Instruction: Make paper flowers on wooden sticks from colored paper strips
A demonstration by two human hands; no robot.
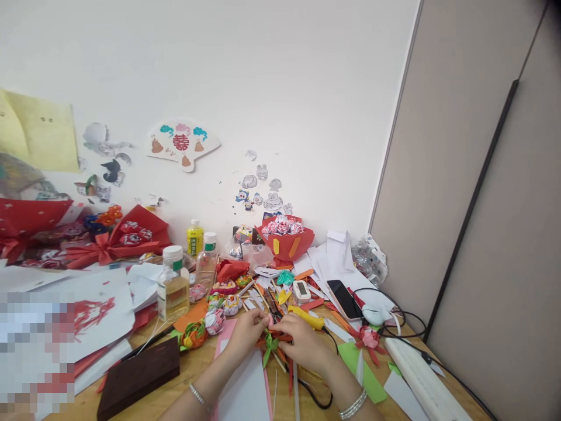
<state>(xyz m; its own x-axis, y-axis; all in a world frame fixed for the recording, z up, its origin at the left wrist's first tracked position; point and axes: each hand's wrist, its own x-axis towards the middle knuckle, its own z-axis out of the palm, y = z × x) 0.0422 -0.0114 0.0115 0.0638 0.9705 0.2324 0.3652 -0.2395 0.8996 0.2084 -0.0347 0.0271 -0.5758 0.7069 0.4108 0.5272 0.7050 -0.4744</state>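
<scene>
My left hand (pixel 246 337) and my right hand (pixel 303 340) meet over the middle of the desk, fingers closed in a pinch. Between the fingertips shows a small pink paper piece (pixel 270 321), its shape partly hidden by the fingers. Directly below it is green folded paper (pixel 270 346); I cannot tell whether it is joined to the pink piece. A yellow glue gun (pixel 307 317) lies just beyond my right hand. Pink-white paper flowers (pixel 214 321) and an orange-green paper flower (pixel 193 335) rest left of my left hand.
A dark brown block (pixel 139 374) lies at the left front. Clear bottles (pixel 173 286) stand behind it. To the right are a phone (pixel 344 299), cables and a white power strip (pixel 425 380). A red-wrapped bouquet (pixel 284 237) stands by the wall. Paper scraps cover much of the desk.
</scene>
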